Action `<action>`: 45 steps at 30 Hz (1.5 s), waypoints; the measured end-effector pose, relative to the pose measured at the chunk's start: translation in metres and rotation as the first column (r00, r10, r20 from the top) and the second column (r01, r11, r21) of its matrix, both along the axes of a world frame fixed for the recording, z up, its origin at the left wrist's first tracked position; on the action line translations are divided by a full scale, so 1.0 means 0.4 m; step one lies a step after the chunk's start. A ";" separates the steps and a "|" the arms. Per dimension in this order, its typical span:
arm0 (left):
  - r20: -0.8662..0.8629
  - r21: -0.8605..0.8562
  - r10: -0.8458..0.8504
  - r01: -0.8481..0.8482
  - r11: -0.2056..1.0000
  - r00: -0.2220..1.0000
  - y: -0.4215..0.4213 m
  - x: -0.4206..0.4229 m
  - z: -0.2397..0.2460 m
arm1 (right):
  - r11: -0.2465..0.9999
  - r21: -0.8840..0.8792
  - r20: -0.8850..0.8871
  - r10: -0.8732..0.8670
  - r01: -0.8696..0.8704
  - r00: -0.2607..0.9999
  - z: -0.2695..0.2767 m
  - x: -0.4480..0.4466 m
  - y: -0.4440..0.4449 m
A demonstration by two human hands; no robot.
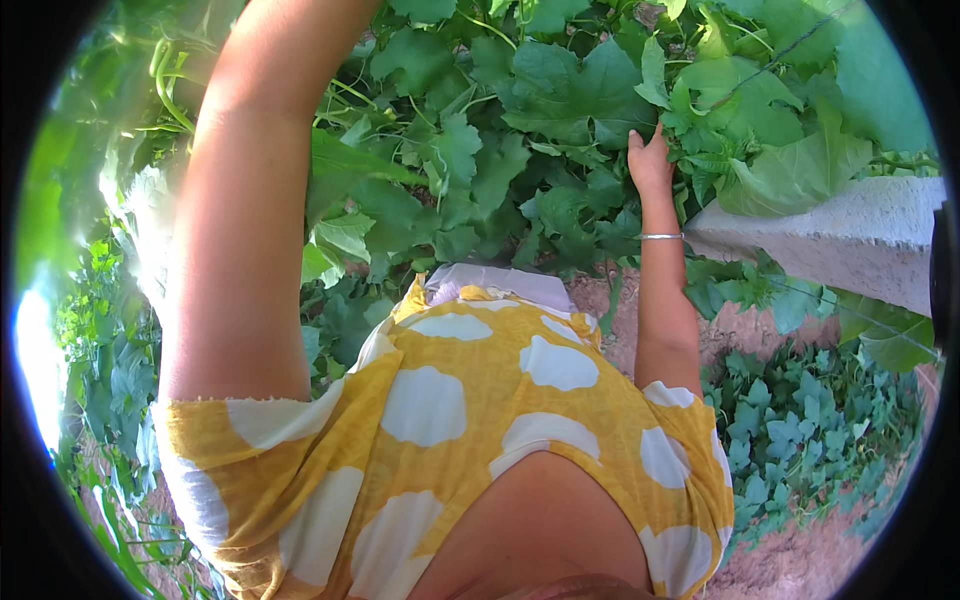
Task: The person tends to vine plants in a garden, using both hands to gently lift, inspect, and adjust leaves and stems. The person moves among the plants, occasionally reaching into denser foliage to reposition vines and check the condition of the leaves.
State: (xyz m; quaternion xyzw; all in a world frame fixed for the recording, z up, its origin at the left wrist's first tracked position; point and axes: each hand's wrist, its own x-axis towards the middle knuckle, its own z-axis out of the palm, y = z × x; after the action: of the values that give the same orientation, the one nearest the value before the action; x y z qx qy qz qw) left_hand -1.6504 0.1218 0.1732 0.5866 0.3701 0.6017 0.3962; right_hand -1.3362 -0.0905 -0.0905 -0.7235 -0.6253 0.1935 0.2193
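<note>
My left arm reaches up past the top edge of the head view, so my left hand is out of sight. Among broad lobed leaves is my right hand (651, 159), with a silver bangle (661, 237) on its wrist. Its thumb and one finger point up into the foliage, and the other fingers are hidden. A large green vine leaf (581, 94) lies just beyond the thumb. Close on the hand's right side hangs a cluster of smaller leaves (709, 150). Whether the fingers grip a stem, I cannot tell.
A pale concrete post (840, 232) juts in from the right. Wire (787, 49) runs through the vines at upper right, and another strand (862, 319) passes below the post. Low leafy plants (795, 435) grow from reddish soil (795, 559). Curled tendrils (166, 82) hang at upper left.
</note>
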 end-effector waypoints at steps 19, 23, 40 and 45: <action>-0.792 -0.458 -0.086 -0.494 0.739 0.605 -0.537 -0.191 -1.008 | 0.979 -0.104 -0.253 0.143 -0.174 0.957 0.014 -0.250 -0.052; -0.726 -0.503 -0.137 -0.385 0.774 0.673 -0.551 -0.190 -0.904 | 0.958 -0.113 -0.575 0.153 -0.264 0.804 0.032 -0.362 -0.104; -0.703 -0.437 -0.124 -0.288 0.852 0.700 -0.725 -0.147 -0.525 | 0.856 0.080 -0.290 0.510 -0.510 0.810 -0.166 -0.479 -0.140; -0.467 -0.608 -0.142 -0.200 0.769 0.873 -0.689 -0.104 -0.559 | 0.746 0.409 -0.011 0.580 -0.525 0.815 -0.229 -0.486 -0.161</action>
State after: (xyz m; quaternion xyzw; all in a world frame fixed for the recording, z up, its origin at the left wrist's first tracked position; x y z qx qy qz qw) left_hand -1.6920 -0.1539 -0.0506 0.5424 0.6489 0.2780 0.4554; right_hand -1.5305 -0.1549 -0.1821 -0.4322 -0.8203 0.1714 0.3329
